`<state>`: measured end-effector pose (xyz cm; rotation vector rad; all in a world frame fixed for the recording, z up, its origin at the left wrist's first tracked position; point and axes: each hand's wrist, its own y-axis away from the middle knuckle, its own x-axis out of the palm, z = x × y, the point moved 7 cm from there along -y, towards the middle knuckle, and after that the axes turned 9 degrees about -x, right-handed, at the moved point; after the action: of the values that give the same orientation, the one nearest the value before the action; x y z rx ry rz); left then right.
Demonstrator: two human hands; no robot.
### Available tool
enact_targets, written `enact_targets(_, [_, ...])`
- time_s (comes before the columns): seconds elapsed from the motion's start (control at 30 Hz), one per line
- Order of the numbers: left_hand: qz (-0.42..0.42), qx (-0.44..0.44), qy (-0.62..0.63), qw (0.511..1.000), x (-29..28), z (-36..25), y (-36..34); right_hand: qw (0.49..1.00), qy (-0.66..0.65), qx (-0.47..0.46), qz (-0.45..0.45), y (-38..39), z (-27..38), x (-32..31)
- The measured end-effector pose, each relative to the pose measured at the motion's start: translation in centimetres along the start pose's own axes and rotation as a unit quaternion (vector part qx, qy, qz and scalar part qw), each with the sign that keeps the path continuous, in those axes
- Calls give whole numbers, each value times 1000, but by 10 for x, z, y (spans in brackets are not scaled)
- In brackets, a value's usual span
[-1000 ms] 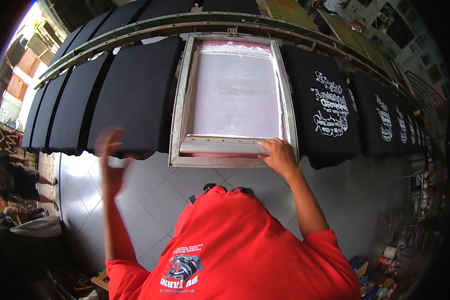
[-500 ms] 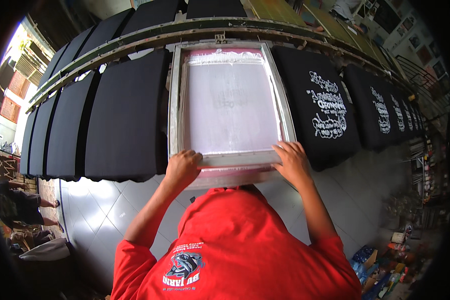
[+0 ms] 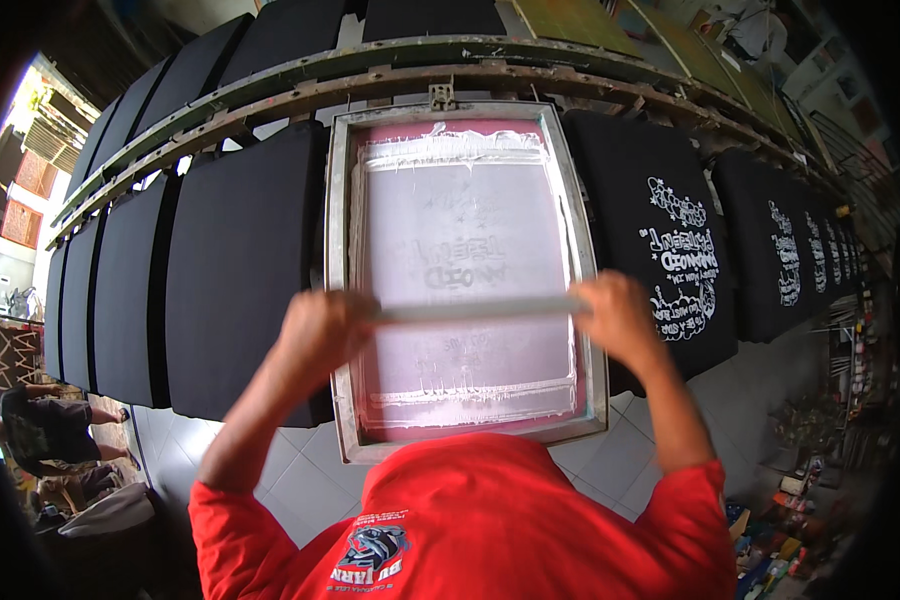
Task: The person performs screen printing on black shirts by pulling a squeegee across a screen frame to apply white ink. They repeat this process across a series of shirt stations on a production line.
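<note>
My left hand point(image 3: 328, 328) and my right hand point(image 3: 620, 312) are closed on the two ends of a squeegee point(image 3: 475, 311), a long pale grey bar blurred by motion. It lies crosswise over a screen-printing frame point(image 3: 339, 235) with a pale mesh point(image 3: 400, 225). Faint mirrored lettering shows through the mesh on both sides of the bar. White ink point(image 3: 450, 148) is smeared thickly along the far end, and a thinner ragged line of it runs along the near end. The squeegee's lower edge is hidden, so I cannot tell whether it presses on the mesh.
Black shirts on boards stand left point(image 3: 245, 270) and right point(image 3: 650, 220) of the frame; those on the right carry white prints. A metal rail point(image 3: 300, 85) with a small bracket point(image 3: 442, 96) runs behind. Another person point(image 3: 55, 430) is at far left. Clutter point(image 3: 785, 545) lies at lower right.
The squeegee has moved from the frame's near end toward its middle, in both my hands. The near edge of the frame shows lower in view, and the lettering through the mesh is clearer.
</note>
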<state>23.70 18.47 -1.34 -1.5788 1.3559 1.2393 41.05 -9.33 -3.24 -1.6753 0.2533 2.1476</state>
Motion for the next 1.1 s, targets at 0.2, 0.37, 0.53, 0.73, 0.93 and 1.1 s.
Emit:
enact_targets(0.2, [-106,-15,-69,992,-21,84,-202,997,54,16,-59,-179,-106,-9])
enact_targets(0.37, [-81,-25,-58,995,4,111,-273,996,70,41,-32,-244,-158,15])
enact_targets(0.53, [-48,-33,-42,997,31,120,-280,996,72,23,-42,-241,-172,42])
enact_targets(0.73, [-50,-35,-78,995,39,101,-235,996,70,21,-49,-204,-148,52])
enact_targets(0.93, [-95,-16,-76,992,67,49,-101,998,55,15,-20,-90,-75,59])
enact_targets(1.1, [-98,-34,-31,994,94,0,52,998,52,0,-28,50,7,80])
